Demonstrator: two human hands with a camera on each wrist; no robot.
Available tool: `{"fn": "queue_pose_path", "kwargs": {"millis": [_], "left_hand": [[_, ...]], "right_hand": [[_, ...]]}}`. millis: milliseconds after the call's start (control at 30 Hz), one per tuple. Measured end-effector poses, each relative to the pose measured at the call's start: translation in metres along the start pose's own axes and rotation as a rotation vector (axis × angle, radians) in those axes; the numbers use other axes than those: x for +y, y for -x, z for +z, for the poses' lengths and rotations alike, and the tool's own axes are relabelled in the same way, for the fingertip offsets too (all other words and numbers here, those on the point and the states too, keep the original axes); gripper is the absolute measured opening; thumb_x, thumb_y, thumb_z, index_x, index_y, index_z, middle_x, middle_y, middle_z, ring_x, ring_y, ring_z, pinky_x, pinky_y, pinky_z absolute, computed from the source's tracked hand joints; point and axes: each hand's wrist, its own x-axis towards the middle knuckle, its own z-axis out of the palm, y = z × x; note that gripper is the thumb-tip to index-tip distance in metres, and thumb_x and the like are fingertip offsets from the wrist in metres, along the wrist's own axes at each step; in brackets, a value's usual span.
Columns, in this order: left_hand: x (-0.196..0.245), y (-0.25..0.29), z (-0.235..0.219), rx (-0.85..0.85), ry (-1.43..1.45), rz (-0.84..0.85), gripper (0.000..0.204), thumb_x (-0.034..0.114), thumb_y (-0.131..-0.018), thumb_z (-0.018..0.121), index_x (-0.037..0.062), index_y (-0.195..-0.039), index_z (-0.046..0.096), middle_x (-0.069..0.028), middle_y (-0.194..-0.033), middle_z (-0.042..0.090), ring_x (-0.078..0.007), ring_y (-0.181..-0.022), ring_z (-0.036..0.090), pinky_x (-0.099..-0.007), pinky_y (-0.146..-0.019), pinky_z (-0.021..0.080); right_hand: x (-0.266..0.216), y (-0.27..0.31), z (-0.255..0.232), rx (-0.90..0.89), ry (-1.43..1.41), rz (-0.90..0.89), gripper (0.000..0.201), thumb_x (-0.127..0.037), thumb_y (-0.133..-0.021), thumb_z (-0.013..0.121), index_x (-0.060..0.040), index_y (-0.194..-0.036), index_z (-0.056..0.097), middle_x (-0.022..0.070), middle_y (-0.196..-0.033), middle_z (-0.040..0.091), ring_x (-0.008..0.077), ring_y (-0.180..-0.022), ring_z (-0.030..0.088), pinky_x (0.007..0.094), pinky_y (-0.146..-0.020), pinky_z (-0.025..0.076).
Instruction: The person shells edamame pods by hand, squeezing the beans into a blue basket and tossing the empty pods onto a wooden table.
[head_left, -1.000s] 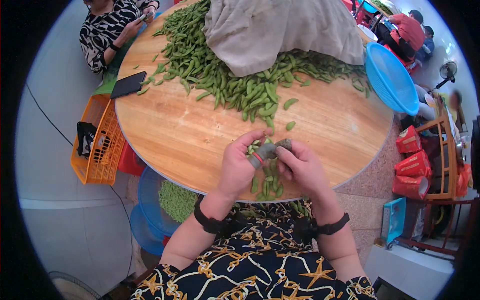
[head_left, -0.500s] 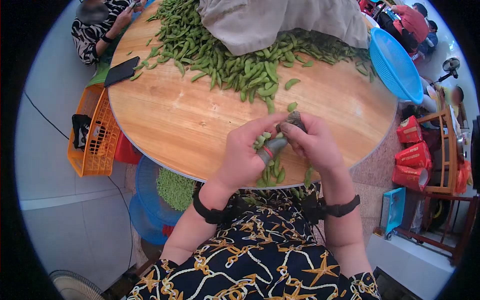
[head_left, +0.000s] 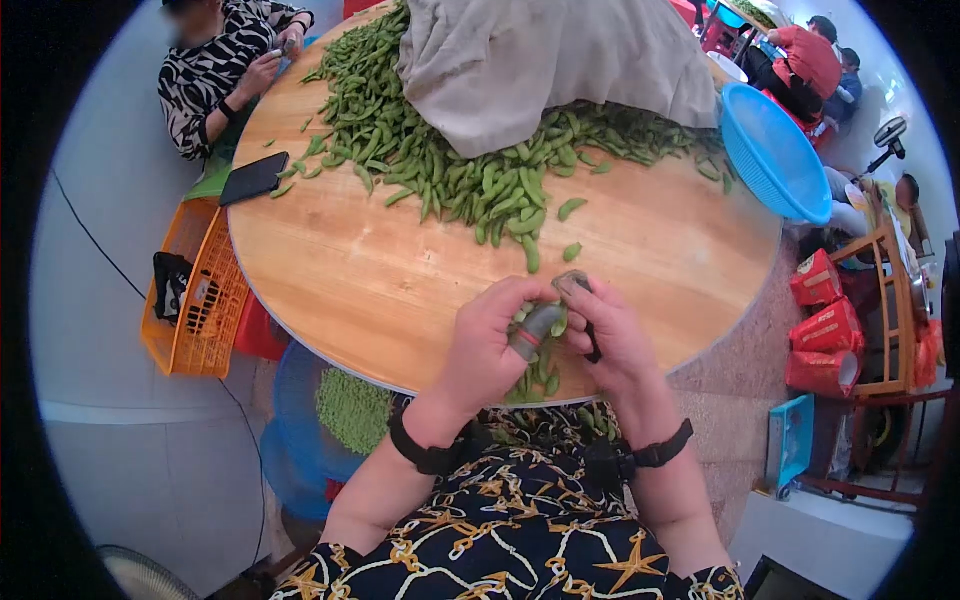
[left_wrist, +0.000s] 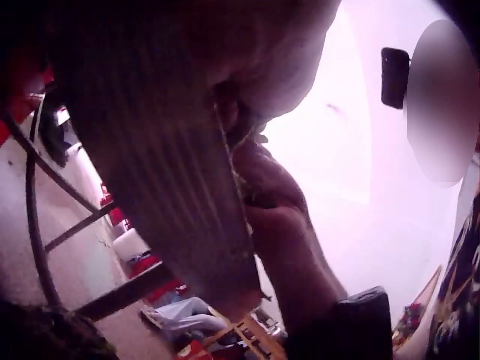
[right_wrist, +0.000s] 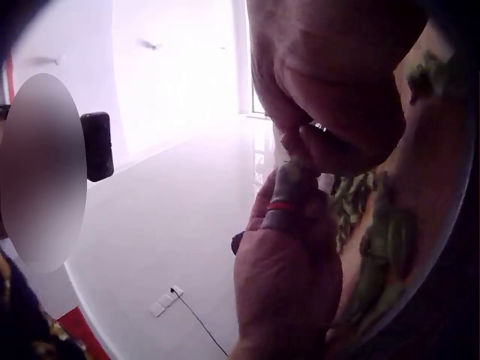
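Note:
In the head view my left hand [head_left: 482, 345] is held over the near table edge, its thumb in a grey cover [head_left: 540, 326] with a red band. Its fingers curl around green soybean pods [head_left: 559, 324]. Fingertips of my right hand [head_left: 622, 340] meet it, with a worn grey cover [head_left: 572, 282] on one digit, and pinch at the pods; the fingers hide most of the grip. More loose pods [head_left: 545, 375] lie beneath both hands. In the right wrist view the left thumb cover [right_wrist: 289, 199] points up at the right hand [right_wrist: 337, 105].
A big heap of soybean pods [head_left: 490, 195] spreads across the round table [head_left: 350, 270], partly under a grey cloth [head_left: 560, 70]. A phone [head_left: 254, 178] lies at left, a blue basket [head_left: 775, 155] at right. Below the edge, shelled beans [head_left: 352, 410] fill a blue basin [head_left: 295, 390]. Another person [head_left: 225, 75] sits opposite.
The view dipped and returned as the head moved. Both hands stay together over the near edge; the right fingers have shifted around the left thumb and the pods.

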Motion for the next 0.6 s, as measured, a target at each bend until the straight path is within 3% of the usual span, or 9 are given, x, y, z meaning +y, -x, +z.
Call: {"fn": "queue_pose_path", "kwargs": {"millis": [133, 200, 233, 300, 333, 433, 467, 533, 600], "left_hand": [[-0.004, 0.004, -0.002, -0.057, -0.027, 0.054, 0.015, 0.005, -0.076, 0.060, 0.0022, -0.090, 0.056, -0.0081, -0.082, 0.060, -0.0211, -0.077, 0.059, -0.0297, -0.068, 0.046], [-0.006, 0.005, -0.001, -0.120, 0.283, -0.261, 0.011, 0.006, -0.080, 0.059, 0.0024, -0.090, 0.056, -0.0020, -0.080, 0.058, -0.0130, -0.071, 0.057, -0.0247, -0.062, 0.045], [-0.009, 0.004, -0.003, -0.123, 0.284, -0.264, 0.011, 0.006, -0.080, 0.059, 0.0024, -0.090, 0.056, -0.0020, -0.080, 0.058, -0.0130, -0.071, 0.057, -0.0247, -0.062, 0.045], [-0.015, 0.005, -0.009, -0.183, 0.945, -0.591, 0.016, 0.005, -0.082, 0.058, 0.0038, -0.098, 0.056, -0.0004, -0.077, 0.057, -0.0070, -0.064, 0.052, -0.0172, -0.056, 0.040], [-0.013, 0.007, -0.011, -0.179, 0.945, -0.603, 0.016, 0.005, -0.082, 0.058, 0.0038, -0.098, 0.056, -0.0004, -0.077, 0.057, -0.0070, -0.064, 0.052, -0.0172, -0.056, 0.040], [-0.001, 0.009, -0.021, -0.148, 0.393, -0.566, 0.021, 0.006, -0.079, 0.062, 0.0029, -0.099, 0.062, -0.0023, -0.073, 0.059, -0.0099, -0.068, 0.056, -0.0213, -0.058, 0.044], [0.000, 0.013, -0.024, -0.148, 0.391, -0.571, 0.021, 0.006, -0.079, 0.062, 0.0029, -0.099, 0.062, -0.0023, -0.073, 0.059, -0.0099, -0.068, 0.056, -0.0213, -0.058, 0.044], [0.004, 0.020, -0.026, -0.334, -0.206, -0.217, 0.018, 0.007, -0.073, 0.066, 0.0040, -0.091, 0.065, -0.0060, -0.073, 0.062, -0.0149, -0.068, 0.058, -0.0263, -0.059, 0.045], [0.008, 0.021, -0.022, -0.352, -0.324, -0.210, 0.018, 0.007, -0.068, 0.068, 0.0044, -0.086, 0.065, -0.0093, -0.074, 0.061, -0.0209, -0.069, 0.059, -0.0309, -0.061, 0.046]], "right_hand": [[-0.003, 0.007, 0.001, 0.008, 0.208, -0.078, 0.014, -0.020, -0.087, 0.055, -0.0092, -0.079, 0.051, -0.0064, -0.059, 0.043, 0.0022, -0.046, 0.036, 0.0157, -0.041, 0.028], [-0.004, 0.007, -0.001, 0.002, 0.333, -0.160, 0.015, -0.021, -0.086, 0.056, -0.0096, -0.077, 0.051, -0.0061, -0.058, 0.044, 0.0025, -0.047, 0.038, 0.0166, -0.041, 0.028], [-0.005, 0.007, -0.001, 0.006, 0.331, -0.159, 0.015, -0.021, -0.086, 0.056, -0.0096, -0.077, 0.051, -0.0061, -0.058, 0.044, 0.0025, -0.047, 0.038, 0.0166, -0.041, 0.028], [-0.004, 0.011, 0.002, 0.024, 0.238, -0.164, 0.017, -0.020, -0.086, 0.056, -0.0088, -0.075, 0.051, -0.0062, -0.058, 0.044, 0.0021, -0.047, 0.038, 0.0168, -0.041, 0.028], [-0.008, 0.017, 0.001, 0.027, 0.233, -0.154, 0.017, -0.020, -0.086, 0.056, -0.0088, -0.075, 0.051, -0.0062, -0.058, 0.044, 0.0021, -0.047, 0.038, 0.0168, -0.041, 0.028], [-0.045, 0.047, -0.008, -0.345, 0.809, -0.022, 0.011, -0.015, -0.084, 0.055, -0.0054, -0.078, 0.056, -0.0062, -0.060, 0.046, 0.0006, -0.051, 0.041, 0.0169, -0.045, 0.032], [-0.047, 0.052, -0.010, -0.345, 0.804, -0.018, 0.011, -0.015, -0.084, 0.055, -0.0054, -0.078, 0.056, -0.0062, -0.060, 0.046, 0.0006, -0.051, 0.041, 0.0169, -0.045, 0.032], [-0.050, 0.056, -0.011, -0.218, 0.870, -0.021, 0.013, -0.016, -0.084, 0.055, -0.0035, -0.080, 0.057, -0.0069, -0.062, 0.047, 0.0018, -0.055, 0.043, 0.0187, -0.048, 0.036], [-0.035, 0.039, -0.023, -0.033, 0.936, -0.199, 0.017, -0.018, -0.081, 0.058, -0.0007, -0.082, 0.057, 0.0004, -0.062, 0.054, 0.0106, -0.057, 0.052, 0.0261, -0.051, 0.042]]}}
